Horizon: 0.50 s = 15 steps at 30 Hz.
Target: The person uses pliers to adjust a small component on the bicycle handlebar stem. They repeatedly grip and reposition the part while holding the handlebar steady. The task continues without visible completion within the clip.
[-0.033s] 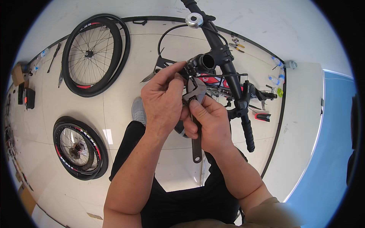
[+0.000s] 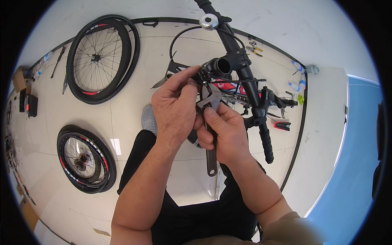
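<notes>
My right hand [image 2: 224, 126] is closed round the dark handle of an adjustable wrench [image 2: 211, 155], its thumb near the adjusting screw. The wrench's grey jaws [image 2: 214, 97] point up toward a black clamp [image 2: 205, 74] below an open-ended black tube [image 2: 222, 65]. Beside that clamp is my left hand [image 2: 175, 102], index finger reaching to it and thumb bent close by; what the fingertips pinch is hidden. To the right runs the bicycle's black handlebar [image 2: 253, 85], carrying a silver bell [image 2: 208, 21]. Part of a red frame [image 2: 232, 86] shows beneath.
Wheels with tyres lie at left: one group at the far left [image 2: 96, 59], another [image 2: 83, 159] nearer. Yellow-handled pliers [image 2: 255, 50] and plastic bottles [image 2: 295, 85] lie by the wall. A black cable [image 2: 173, 41] loops beyond the clamp. My grey shoe [image 2: 149, 118] stands below.
The wrench handle's lower end has shifted very slightly downward. Both hands otherwise keep their places.
</notes>
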Available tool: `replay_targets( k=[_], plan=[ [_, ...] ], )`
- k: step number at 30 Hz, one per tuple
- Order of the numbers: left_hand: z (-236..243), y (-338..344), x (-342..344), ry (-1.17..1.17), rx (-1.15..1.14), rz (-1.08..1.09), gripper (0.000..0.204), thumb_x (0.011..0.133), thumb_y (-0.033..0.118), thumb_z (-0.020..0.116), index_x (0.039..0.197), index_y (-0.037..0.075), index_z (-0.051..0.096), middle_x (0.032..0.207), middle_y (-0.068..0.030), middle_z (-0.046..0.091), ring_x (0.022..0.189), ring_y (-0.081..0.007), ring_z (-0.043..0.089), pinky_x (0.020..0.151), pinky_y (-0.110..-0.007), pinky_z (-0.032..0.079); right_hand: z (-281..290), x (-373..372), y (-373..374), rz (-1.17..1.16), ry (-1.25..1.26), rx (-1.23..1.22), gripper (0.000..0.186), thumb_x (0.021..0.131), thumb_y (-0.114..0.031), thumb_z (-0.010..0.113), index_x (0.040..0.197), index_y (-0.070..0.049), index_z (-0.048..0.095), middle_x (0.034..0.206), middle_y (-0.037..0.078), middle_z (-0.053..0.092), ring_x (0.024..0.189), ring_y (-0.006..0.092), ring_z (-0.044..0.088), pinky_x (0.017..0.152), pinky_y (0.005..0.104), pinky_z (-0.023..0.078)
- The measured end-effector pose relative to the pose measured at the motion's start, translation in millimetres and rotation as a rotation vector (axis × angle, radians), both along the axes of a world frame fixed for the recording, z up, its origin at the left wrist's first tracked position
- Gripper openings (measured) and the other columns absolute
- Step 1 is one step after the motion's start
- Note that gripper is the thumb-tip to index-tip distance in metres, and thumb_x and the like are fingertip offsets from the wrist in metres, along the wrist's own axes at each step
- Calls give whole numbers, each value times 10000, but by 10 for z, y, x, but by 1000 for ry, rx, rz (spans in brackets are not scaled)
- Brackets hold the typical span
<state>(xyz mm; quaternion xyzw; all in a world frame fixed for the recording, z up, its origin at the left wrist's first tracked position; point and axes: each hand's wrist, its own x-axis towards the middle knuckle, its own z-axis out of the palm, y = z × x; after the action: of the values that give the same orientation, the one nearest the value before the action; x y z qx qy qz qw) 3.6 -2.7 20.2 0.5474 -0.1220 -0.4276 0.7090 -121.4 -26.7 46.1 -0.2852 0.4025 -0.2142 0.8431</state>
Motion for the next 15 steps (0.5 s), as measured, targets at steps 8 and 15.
replay_targets(
  k=[8,15],
  plan=[
    [23,21,14,45,11,-14,274,950,3,564,1193,-20,689,976,-64,692,896,-122,648,795,-253,522,1,-20,-25,-47,-183,197,196,1059,-161,487,1003,11,564,847,121,633,532,106,476,451,256,378],
    [-4,-1,18,-9,-2,-10,270,950,2,546,1176,-28,691,898,-38,676,773,-70,608,682,-224,498,-44,25,79,54,197,-382,152,1044,-92,485,1065,19,585,831,98,675,528,77,520,456,245,412]
  ],
)
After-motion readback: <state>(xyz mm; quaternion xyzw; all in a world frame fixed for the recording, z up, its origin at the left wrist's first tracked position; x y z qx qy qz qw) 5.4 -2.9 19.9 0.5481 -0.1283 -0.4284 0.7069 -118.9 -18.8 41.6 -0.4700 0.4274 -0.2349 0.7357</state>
